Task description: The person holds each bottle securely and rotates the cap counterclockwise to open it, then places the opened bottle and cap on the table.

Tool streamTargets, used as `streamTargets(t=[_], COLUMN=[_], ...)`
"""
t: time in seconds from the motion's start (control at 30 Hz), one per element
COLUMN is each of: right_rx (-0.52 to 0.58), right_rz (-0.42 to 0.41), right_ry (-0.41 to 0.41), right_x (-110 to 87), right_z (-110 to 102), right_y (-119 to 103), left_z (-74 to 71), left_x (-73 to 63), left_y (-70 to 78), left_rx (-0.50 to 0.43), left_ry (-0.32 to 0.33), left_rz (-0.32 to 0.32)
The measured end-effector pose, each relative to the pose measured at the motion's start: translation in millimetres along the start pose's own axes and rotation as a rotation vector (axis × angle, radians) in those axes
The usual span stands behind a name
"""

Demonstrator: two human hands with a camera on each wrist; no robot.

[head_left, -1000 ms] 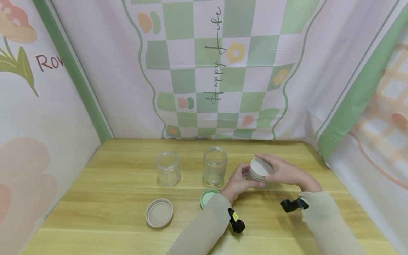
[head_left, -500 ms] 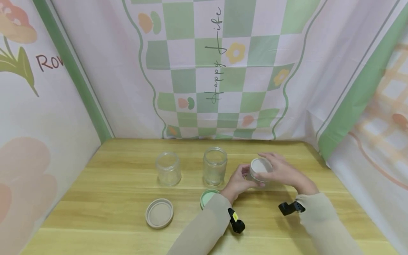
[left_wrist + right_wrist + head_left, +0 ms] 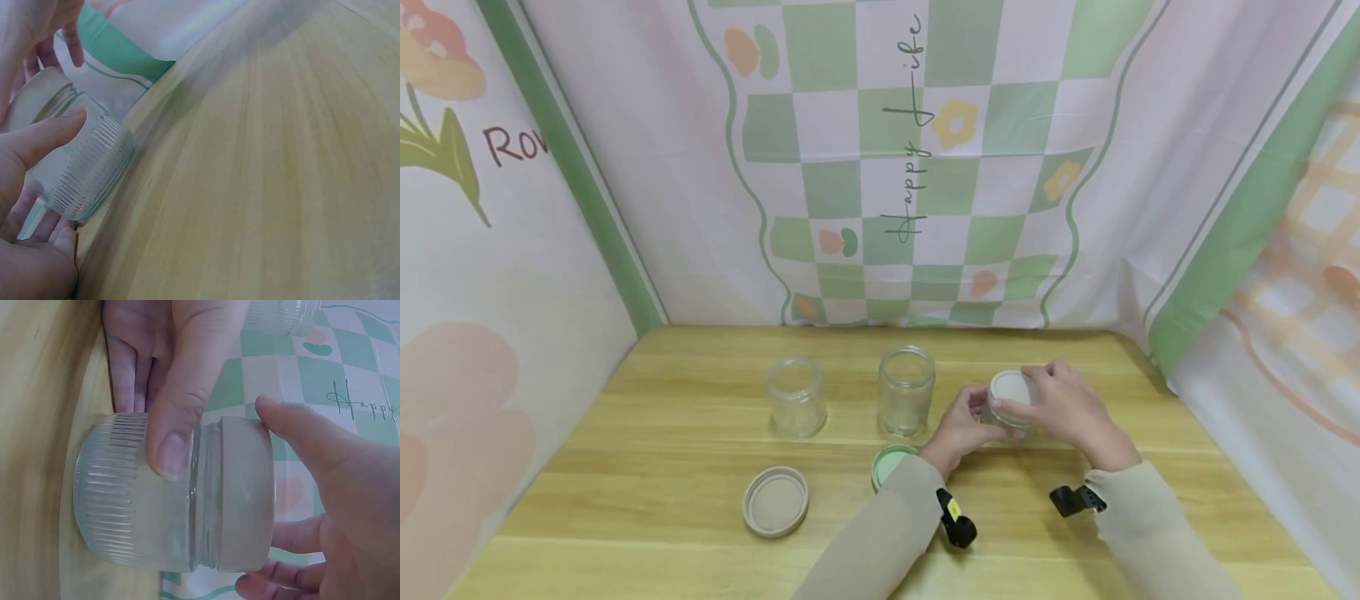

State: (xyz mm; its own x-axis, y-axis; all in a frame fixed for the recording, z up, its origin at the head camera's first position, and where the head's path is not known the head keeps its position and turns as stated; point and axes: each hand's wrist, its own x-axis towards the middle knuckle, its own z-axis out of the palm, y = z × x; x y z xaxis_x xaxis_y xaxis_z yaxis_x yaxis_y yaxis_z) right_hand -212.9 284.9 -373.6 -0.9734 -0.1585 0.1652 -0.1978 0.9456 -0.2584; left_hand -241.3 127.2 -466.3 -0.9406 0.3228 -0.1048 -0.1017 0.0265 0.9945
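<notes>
My left hand (image 3: 959, 432) grips a clear glass jar (image 3: 115, 487) with a ribbed lower wall, its thumb along the side in the left wrist view. On the jar's mouth sits a pale whitish lid (image 3: 1011, 388). My right hand (image 3: 1070, 410) holds this lid by its edge, the thumb on one side and fingers curled round the other. A narrow band of glass thread shows below the lid in the right wrist view. Left of the hands, two lidless glass jars, a taller one (image 3: 906, 404) and a shorter one (image 3: 797, 408), stand upright.
A beige lid (image 3: 776, 502) lies on the wooden table (image 3: 647, 467) at front left. Partly under the left sleeve is a green lid (image 3: 889, 465). A printed curtain (image 3: 895, 183) hangs behind the table's back edge.
My right hand has turned round the lid, its wrist swinging toward me and to the left. The left hand and its jar have stayed in place.
</notes>
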Motion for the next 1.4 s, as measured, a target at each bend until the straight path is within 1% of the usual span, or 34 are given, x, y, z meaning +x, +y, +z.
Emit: streamTargets(t=[0.33, 0.53, 0.73, 0.87, 1.03, 1.1, 1.23, 1.4], right_rx=[0.030, 0.077, 0.155, 0.205, 0.268, 0.283, 0.295, 0.290], right_rz=[-0.010, -0.015, -0.063, -0.099, -0.162, -0.178, -0.181, -0.190], right_ry=[-0.013, -0.022, -0.039, -0.071, -0.114, -0.127, -0.135, -0.140], right_x=[1.8, 1.5, 1.6, 2.7, 2.8, 2.7, 2.5, 2.6], right_z=[1, 2, 1, -1, -1, -1, 1, 1], right_y=[1, 3, 8, 12, 17, 18, 20, 20], left_z=[-1.7, -1.4, -1.1, -1.3, -1.7, -1.6, -1.1, -0.9], left_x=[0.3, 0.7, 2.1, 2.9, 2.2, 1.5, 1.0, 1.1], left_y=[3.2, 3.2, 1.2, -0.2, -1.2, -1.3, -1.7, -2.0], left_rx=[0.002, 0.002, -0.009, -0.024, -0.036, -0.031, -0.023, -0.023], left_ry=[0.004, 0.004, -0.001, -0.005, -0.008, -0.010, -0.010, -0.009], left_rz=[-0.003, -0.003, 0.002, 0.008, 0.013, 0.014, 0.013, 0.013])
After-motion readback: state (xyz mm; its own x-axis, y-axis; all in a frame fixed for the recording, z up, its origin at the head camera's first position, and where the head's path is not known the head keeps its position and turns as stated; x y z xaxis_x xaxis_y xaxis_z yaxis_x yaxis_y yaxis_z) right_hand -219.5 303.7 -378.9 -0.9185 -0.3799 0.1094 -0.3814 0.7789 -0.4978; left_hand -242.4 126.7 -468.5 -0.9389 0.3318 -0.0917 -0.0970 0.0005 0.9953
